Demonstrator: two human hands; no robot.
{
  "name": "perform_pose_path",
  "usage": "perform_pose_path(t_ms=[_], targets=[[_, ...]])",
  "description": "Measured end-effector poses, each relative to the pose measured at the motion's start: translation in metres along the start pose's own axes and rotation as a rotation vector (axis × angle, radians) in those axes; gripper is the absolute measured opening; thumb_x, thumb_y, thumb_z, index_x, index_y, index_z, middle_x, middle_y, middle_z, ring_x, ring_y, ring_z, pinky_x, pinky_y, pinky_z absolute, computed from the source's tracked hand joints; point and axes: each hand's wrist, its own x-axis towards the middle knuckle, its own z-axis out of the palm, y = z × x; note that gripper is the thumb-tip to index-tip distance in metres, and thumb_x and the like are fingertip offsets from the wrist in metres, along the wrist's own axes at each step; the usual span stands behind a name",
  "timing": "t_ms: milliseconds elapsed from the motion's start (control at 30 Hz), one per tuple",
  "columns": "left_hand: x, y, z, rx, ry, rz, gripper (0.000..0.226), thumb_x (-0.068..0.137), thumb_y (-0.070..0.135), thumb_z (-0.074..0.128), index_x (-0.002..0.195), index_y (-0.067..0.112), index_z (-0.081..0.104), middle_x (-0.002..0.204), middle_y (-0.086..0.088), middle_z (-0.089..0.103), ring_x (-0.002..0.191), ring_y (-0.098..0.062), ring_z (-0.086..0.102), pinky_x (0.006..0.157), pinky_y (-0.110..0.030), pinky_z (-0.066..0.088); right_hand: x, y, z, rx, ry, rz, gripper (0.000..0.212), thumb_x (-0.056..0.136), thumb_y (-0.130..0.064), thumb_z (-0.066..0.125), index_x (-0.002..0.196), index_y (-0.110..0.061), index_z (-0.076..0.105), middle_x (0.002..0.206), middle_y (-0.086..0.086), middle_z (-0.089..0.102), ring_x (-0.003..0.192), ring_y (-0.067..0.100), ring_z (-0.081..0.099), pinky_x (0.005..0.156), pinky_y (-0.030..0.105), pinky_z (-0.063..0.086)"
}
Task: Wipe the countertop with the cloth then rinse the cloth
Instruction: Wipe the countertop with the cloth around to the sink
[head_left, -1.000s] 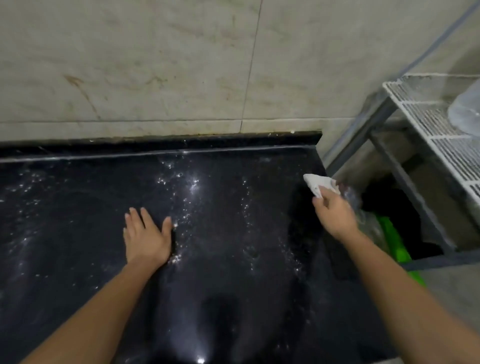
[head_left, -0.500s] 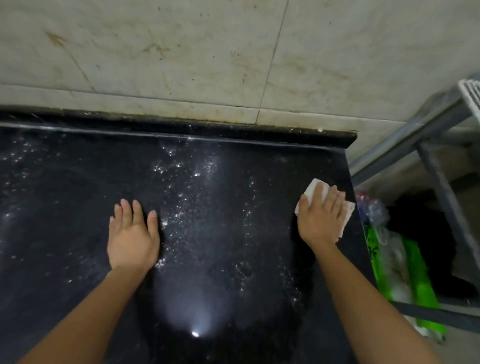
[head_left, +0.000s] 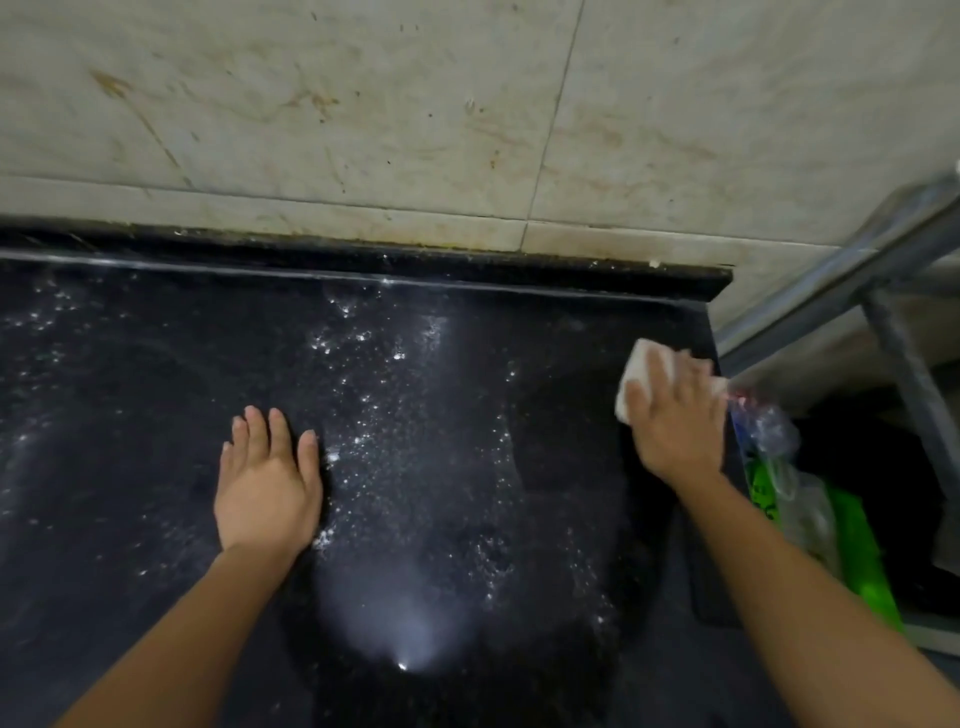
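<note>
Wiping looks to be the step in hand, judging from the head view, the only one given. The white cloth (head_left: 635, 364) lies on the black countertop (head_left: 130, 493) at its far right corner, just beside the right edge. The right hand (head_left: 675, 423) is laid flat on it with straight fingers, pressing it down, not clutching it. Part of the cloth shows past the fingertips and on the thumb side; the rest is hidden under the palm. The left hand (head_left: 265, 483) rests well apart from it near the middle of the slab, palm down, fingers loosely spread and holding nothing, seemingly as a brace. Between the two hands runs a broad scatter of water droplets (head_left: 374, 395), which also reaches toward the stained wall tiles (head_left: 363, 104) at the back. More specks lie on the far left, so most of the surface seems not yet wiped. The next move likely calls for drawing the cloth leftward across the wet band under steady pressure, and the left hand would have to lift clear of that path. Beyond the right edge, lower down, stand a metal rack frame (head_left: 883, 249) and a green plastic bag (head_left: 857, 566). No tap or sink is in sight, so rinsing would mean turning elsewhere.
</note>
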Motion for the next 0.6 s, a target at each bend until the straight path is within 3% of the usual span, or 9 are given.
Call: perform_pose_path(t_ms=[67, 133, 267, 333, 400, 467, 600], targets=[[0.000, 0.000, 0.003, -0.010, 0.003, 0.000, 0.060, 0.099, 0.037, 0.023, 0.145, -0.002, 0.025, 0.154, -0.022, 0.018, 0.144, -0.034, 0.012, 0.118, -0.042, 0.012, 0.020, -0.017, -0.006, 0.107, -0.016, 0.225, 0.058, 0.100, -0.048, 0.017, 0.153, -0.027, 0.004, 0.161, 0.010, -0.002, 0.147, 0.029, -0.008, 0.117, 0.053, -0.004], [0.000, 0.000, 0.005, -0.024, 0.000, -0.001, 0.061, 0.099, 0.037, 0.023, 0.146, -0.001, 0.023, 0.155, -0.021, 0.016, 0.145, -0.033, 0.010, 0.118, -0.042, 0.012, 0.029, -0.050, -0.005, 0.048, -0.003, 0.242, 0.059, 0.100, -0.046, 0.017, 0.153, -0.024, 0.003, 0.160, 0.014, -0.001, 0.146, 0.033, -0.006, 0.115, 0.056, -0.003], [-0.001, 0.000, 0.004, -0.031, -0.001, -0.001, 0.063, 0.098, 0.039, 0.021, 0.146, -0.001, 0.023, 0.155, -0.021, 0.016, 0.145, -0.032, 0.010, 0.118, -0.041, 0.012, -0.003, -0.118, 0.013, -0.043, -0.014, -0.260, 0.059, 0.100, -0.046, 0.013, 0.153, -0.023, 0.001, 0.160, 0.014, 0.000, 0.146, 0.034, -0.007, 0.115, 0.053, -0.008], [-0.001, 0.000, 0.002, -0.017, -0.002, 0.011, 0.064, 0.097, 0.040, 0.019, 0.146, -0.001, 0.024, 0.154, -0.021, 0.017, 0.145, -0.032, 0.012, 0.118, -0.042, 0.012, -0.014, -0.118, 0.011, -0.061, -0.079, -0.512, 0.059, 0.099, -0.048, 0.008, 0.153, -0.024, 0.002, 0.161, 0.008, -0.003, 0.147, 0.029, -0.010, 0.117, 0.046, -0.009], [0.000, -0.002, 0.000, -0.015, -0.019, 0.005, 0.063, 0.098, 0.040, 0.018, 0.146, 0.000, 0.023, 0.155, -0.020, 0.016, 0.145, -0.031, 0.010, 0.118, -0.041, 0.011, -0.002, -0.093, 0.005, -0.096, -0.072, -0.672, 0.064, 0.096, -0.047, 0.003, 0.153, -0.017, 0.012, 0.160, 0.012, 0.010, 0.147, 0.030, 0.002, 0.119, 0.045, -0.001], [0.000, -0.002, -0.001, -0.036, -0.020, 0.003, 0.062, 0.099, 0.040, 0.018, 0.147, 0.001, 0.022, 0.156, -0.019, 0.015, 0.146, -0.030, 0.009, 0.119, -0.040, 0.009, 0.019, -0.058, 0.002, -0.077, 0.022, -0.517, 0.064, 0.097, -0.041, 0.006, 0.150, -0.008, 0.021, 0.155, 0.019, 0.024, 0.145, 0.036, 0.015, 0.117, 0.049, 0.009], [-0.001, -0.003, 0.001, -0.052, -0.013, 0.013, 0.063, 0.098, 0.041, 0.017, 0.148, 0.002, 0.019, 0.157, -0.015, 0.011, 0.146, -0.027, 0.006, 0.118, -0.038, 0.007, 0.049, -0.038, -0.014, 0.040, 0.037, 0.192, 0.059, 0.102, -0.037, 0.019, 0.152, -0.007, 0.009, 0.158, 0.020, 0.009, 0.146, 0.036, 0.004, 0.116, 0.052, 0.004]])
